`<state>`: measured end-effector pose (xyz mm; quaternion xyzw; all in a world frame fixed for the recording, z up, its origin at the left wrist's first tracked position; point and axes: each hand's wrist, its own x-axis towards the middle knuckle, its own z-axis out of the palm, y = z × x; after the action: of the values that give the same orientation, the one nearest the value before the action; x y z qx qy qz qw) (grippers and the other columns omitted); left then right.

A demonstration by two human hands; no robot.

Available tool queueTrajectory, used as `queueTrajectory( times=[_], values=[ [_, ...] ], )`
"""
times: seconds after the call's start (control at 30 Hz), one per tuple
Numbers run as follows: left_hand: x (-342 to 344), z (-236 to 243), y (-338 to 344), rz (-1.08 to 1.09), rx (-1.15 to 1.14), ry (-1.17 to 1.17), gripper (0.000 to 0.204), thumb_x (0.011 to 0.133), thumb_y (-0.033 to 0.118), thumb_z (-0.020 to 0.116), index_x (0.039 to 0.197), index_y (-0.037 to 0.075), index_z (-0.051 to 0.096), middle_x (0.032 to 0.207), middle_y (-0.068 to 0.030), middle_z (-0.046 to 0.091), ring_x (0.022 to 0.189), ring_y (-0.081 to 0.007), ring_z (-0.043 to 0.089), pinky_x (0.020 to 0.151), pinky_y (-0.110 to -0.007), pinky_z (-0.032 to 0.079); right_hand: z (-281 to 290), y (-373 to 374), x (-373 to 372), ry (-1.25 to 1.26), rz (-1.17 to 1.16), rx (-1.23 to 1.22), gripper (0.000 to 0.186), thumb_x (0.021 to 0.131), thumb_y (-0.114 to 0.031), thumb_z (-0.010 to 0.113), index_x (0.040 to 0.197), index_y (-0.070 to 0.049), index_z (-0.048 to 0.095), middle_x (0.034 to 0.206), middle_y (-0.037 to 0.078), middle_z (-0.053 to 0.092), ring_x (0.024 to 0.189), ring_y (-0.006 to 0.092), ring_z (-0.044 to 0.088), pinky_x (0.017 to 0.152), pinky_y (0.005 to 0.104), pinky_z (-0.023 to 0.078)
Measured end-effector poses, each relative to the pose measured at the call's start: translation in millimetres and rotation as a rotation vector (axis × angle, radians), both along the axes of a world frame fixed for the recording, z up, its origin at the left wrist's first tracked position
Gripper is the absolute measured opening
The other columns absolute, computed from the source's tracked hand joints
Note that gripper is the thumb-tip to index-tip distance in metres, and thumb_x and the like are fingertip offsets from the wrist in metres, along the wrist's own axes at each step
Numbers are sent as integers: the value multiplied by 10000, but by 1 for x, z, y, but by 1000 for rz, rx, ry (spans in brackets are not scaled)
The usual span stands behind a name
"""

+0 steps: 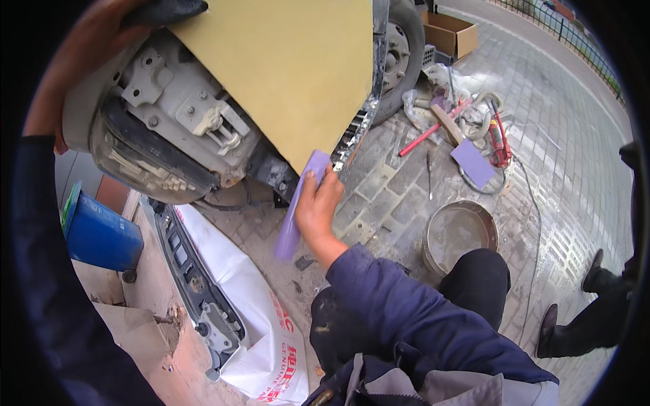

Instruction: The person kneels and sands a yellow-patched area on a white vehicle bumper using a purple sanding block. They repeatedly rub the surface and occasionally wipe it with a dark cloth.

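Note:
My right hand (318, 205) is closed around a curled purple sheet of sandpaper (291, 223). Its upper end touches the lower corner of a dull yellow body panel (291, 74) on a vehicle. At the upper left, my left hand (91, 57) reaches along the vehicle's front, beside a dark object (166, 11) at the panel's top edge. The fingers of that hand are mostly out of sight. Left of the panel lies the exposed front structure (183, 101), with brackets and bolts. A wheel (399, 57) stands behind the panel.
On the paving to the right are a bucket of murky water (428, 250), a flat purple sheet (473, 164), a screwdriver (430, 177) and red-handled tools (500, 142). A white sack (261, 318) holds a dark vehicle part. A blue bin (105, 230) stands left. Another person's legs (589, 325) show right.

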<state>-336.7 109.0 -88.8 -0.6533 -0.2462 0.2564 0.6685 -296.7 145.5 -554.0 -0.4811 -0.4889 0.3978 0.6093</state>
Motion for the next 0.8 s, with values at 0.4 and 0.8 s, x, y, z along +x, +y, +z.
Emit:
queueTrajectory(
  times=[0.4,0.8],
  values=[
    [-32,15,4,-34,-132,-347,392,718,221,955,1079,138,827,1584,-30,627,1579,-276,482,1379,-497,347,-36,31,-20,-48,-45,160,585,1089,-278,641,1556,57,532,1280,363,639,1174,549,604,1054,627,448],
    [-26,10,12,-106,-131,-322,443,723,177,933,1153,135,837,1644,-42,593,1621,-294,434,1347,-483,389,-22,30,-10,-43,5,149,581,1104,-271,628,1554,73,503,1373,369,595,1299,515,533,1136,591,407]
  ],
)
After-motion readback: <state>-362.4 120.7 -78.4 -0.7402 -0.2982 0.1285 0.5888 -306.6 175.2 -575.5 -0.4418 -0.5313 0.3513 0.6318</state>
